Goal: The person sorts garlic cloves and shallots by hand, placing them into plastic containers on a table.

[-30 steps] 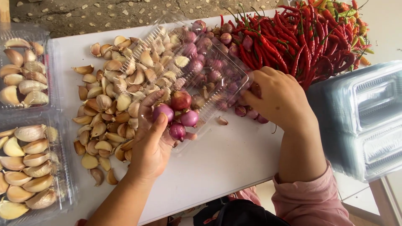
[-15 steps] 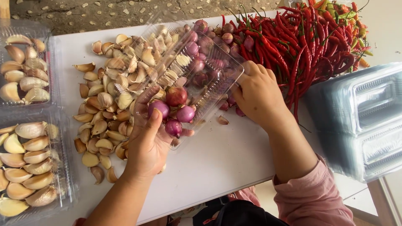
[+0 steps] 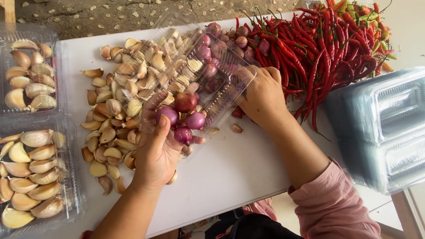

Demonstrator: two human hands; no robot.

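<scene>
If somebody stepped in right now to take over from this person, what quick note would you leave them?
Left hand: holds the clear plastic tray tilted by its near end, thumb on four shallots already inside.
Right hand: resting on the loose shallot pile beside the red chillies, palm down; whether it holds one cannot be told.
Done: two garlic trays filled at left.
Left: tray mostly unfilled; loose garlic cloves on the white table; empty tray stack at right.
</scene>
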